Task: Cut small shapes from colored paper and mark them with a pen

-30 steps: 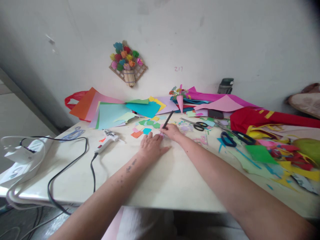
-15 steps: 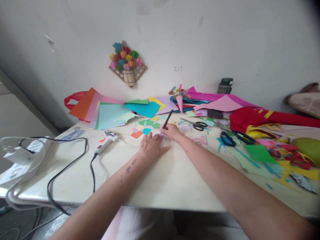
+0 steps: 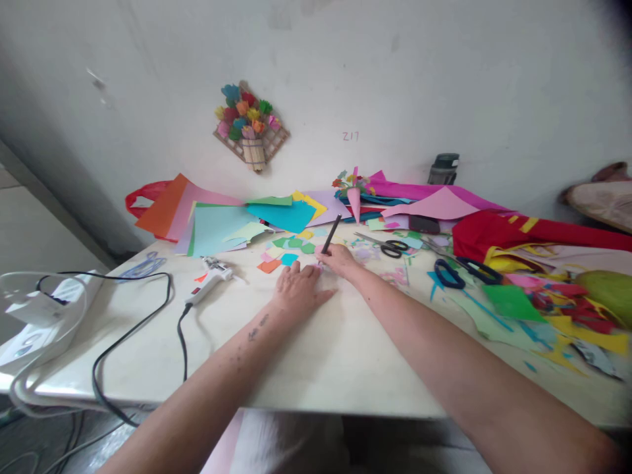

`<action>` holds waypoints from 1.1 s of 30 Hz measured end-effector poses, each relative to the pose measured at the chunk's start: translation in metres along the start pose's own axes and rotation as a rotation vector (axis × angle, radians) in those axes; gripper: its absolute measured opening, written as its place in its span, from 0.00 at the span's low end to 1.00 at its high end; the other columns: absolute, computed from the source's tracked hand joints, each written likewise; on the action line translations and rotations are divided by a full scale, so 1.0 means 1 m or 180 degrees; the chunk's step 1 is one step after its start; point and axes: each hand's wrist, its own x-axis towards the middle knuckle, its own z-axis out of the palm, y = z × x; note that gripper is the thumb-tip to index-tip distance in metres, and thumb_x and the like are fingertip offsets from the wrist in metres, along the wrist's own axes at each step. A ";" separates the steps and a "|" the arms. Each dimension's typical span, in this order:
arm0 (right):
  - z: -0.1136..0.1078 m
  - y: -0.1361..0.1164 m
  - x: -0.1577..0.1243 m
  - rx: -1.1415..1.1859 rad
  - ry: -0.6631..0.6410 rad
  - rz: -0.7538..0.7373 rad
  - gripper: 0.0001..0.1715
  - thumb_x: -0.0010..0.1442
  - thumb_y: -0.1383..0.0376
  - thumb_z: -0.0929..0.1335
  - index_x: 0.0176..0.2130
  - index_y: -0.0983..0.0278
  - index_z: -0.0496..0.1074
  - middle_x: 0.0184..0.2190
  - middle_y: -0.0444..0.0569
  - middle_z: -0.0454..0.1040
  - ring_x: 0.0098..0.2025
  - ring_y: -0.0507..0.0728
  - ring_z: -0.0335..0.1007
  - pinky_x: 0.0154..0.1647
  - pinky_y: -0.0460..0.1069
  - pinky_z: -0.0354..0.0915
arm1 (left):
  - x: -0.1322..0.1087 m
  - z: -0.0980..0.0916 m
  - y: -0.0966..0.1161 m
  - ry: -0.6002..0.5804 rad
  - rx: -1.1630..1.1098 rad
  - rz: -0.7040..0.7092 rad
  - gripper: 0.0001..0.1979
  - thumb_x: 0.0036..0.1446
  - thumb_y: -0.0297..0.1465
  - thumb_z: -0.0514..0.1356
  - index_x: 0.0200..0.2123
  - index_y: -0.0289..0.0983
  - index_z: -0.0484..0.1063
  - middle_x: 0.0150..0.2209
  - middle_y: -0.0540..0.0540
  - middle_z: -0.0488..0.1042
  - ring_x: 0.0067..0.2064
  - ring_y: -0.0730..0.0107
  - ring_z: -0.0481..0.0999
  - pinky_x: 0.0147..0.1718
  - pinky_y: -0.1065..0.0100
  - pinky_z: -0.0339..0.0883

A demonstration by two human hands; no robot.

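Observation:
My right hand is closed around a black pen, held upright with a slight tilt; its tip is hidden behind the fingers. My left hand lies flat on the table, fingers spread, its fingertips on a small light purple paper piece. Most of that piece is covered by my hands. Just beyond the left fingers lie small cut paper pieces: an orange one, a blue one and several green ones.
A glue gun with its black cord lies to the left, near a white power strip. Scissors and larger scissors lie right. Coloured sheets and a pink paper cone with flowers line the back.
Almost nothing differs. The whole view has shifted very slightly; both hands and the pen stay in the same place.

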 end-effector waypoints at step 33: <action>0.003 0.004 0.002 -0.0048 0.0027 0.0035 0.14 0.53 0.59 0.68 0.37 0.64 0.77 0.31 0.48 0.78 0.36 0.54 0.73 0.36 0.45 0.63 | 0.000 -0.001 0.000 0.0001 0.0070 0.0052 0.28 0.57 0.50 0.46 0.54 0.41 0.63 0.50 0.44 0.69 0.51 0.52 0.61 0.44 0.57 0.55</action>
